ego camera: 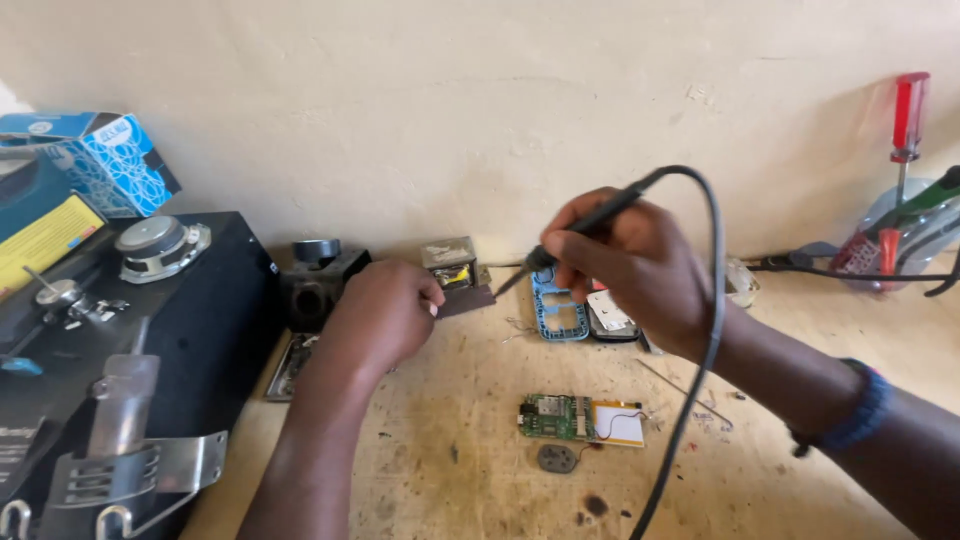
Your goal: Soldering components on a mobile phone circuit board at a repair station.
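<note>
Two hands are seen in the head view. A soldering iron (585,222) is gripped pen-like in the right hand (625,265), tip angled towards a small dark block (466,298) pinched steady by the left hand (382,312). A circuit board (580,418) lies below both hands.

A bare cream plaster wall (450,90) (scuffed and faintly stained) closes the far side. Near it runs a worn, pale wooden bench top (480,480), marked with dark spots, under soft, even light.
</note>
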